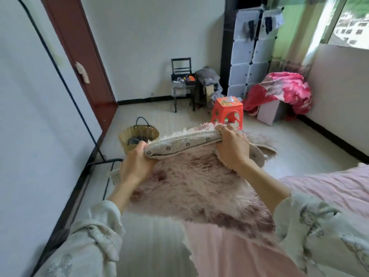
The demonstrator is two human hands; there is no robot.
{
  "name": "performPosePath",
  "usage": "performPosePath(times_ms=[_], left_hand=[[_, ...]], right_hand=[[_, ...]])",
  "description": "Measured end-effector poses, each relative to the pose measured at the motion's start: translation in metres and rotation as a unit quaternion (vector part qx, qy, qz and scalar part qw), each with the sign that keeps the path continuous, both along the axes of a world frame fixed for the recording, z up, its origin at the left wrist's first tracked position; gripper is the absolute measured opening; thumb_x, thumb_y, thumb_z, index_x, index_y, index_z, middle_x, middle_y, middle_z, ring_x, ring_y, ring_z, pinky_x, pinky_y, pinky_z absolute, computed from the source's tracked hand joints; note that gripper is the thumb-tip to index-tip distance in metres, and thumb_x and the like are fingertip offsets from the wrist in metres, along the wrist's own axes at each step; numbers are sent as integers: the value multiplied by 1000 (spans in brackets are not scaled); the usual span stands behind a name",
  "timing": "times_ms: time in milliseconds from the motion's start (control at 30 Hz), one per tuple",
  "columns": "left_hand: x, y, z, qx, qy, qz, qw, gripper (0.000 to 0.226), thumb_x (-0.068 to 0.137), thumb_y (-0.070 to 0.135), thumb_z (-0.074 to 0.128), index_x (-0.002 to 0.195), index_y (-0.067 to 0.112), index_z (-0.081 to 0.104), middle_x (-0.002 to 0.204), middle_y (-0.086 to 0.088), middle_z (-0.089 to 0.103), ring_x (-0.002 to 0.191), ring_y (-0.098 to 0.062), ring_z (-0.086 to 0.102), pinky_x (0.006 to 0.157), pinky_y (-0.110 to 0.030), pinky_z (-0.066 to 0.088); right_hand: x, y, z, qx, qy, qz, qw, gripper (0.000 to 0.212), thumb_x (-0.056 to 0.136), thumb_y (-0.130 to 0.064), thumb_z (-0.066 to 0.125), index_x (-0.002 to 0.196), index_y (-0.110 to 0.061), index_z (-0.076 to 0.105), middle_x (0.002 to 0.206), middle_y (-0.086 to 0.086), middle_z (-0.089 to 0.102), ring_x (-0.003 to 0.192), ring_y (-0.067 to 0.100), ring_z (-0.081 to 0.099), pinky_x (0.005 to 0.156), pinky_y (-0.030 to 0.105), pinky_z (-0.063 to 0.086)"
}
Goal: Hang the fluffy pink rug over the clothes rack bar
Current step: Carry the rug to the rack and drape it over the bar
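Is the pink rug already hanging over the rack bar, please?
No, both hands, left hand and right hand, hold the rug in front of the person.

Head-worn view, forward and downward

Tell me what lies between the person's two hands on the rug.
In the head view, the rug's folded-over edge, dotted backing showing, spans from left hand to right hand.

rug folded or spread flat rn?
Folded: the fluffy pink rug's far edge is turned back, showing dotted backing, gripped by left hand and right hand.
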State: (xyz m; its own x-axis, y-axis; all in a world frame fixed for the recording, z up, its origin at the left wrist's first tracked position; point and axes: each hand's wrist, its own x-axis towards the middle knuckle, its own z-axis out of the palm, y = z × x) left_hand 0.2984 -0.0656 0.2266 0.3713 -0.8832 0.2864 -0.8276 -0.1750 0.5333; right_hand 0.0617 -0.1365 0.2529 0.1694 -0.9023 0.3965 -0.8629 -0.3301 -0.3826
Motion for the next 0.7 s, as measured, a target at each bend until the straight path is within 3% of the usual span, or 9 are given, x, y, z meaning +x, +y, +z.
performPosePath(times_ms=[167,333,700], left_hand=[[86,23,35,-21,-29,49,998,33,82,40,65,98,13,54,86,-10,69,55,-16,42,44,-19,23],[182,40,64,-42,-35,108,993,34,77,47,66,87,20,47,85,-9,69,70,-26,51,57,-30,36],[310,42,133,-75,-108,252,959,24,80,34,60,91,16,50,83,-9,67,67,-27,53,57,-31,39]], right_hand=[[94,1,17,-12,-3,57,998,35,83,0,48,114,-11,59,107,9,59,98,30,57,68,31,34],[196,-6,52,-44,-14,109,993,40,80,4,43,115,-11,58,107,7,63,95,30,59,67,29,29],[365,-59,107,-97,-47,206,973,49,79,3,41,121,-18,56,111,6,64,94,33,60,66,30,32]])
